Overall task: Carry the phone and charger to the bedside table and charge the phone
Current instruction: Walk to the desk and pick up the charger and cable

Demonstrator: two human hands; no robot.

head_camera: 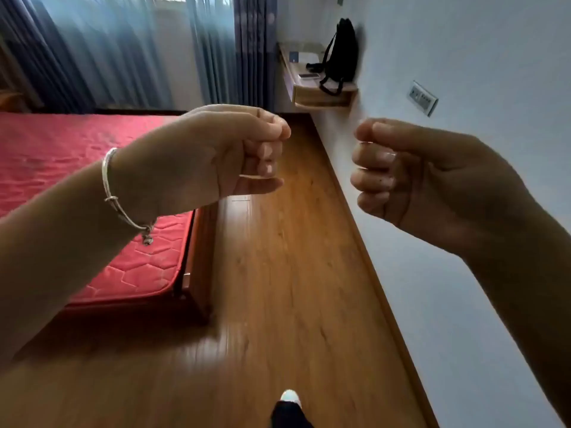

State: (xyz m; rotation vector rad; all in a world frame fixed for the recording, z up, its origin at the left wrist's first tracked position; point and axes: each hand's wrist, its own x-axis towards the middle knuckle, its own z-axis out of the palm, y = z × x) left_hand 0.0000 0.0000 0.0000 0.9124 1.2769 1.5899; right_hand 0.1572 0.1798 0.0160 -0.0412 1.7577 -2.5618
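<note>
We hold both hands up, each curled into an empty fist: left hand (234, 152), with a silver bracelet (123, 196) on its wrist, and right hand (411, 177). Ahead, a wall-mounted wooden shelf (321, 95) carries a black backpack (341, 54) and a dark phone (309, 76). A red mattress (92, 180) lies at left beside wooden floor (293, 288).

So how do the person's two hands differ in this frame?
The left hand has a silver bracelet on its wrist; the right hand shows none. The left hand is in front of the red mattress and floor, the right hand in front of the white wall. Both are curled into loose fists, holding nothing visible.
</note>
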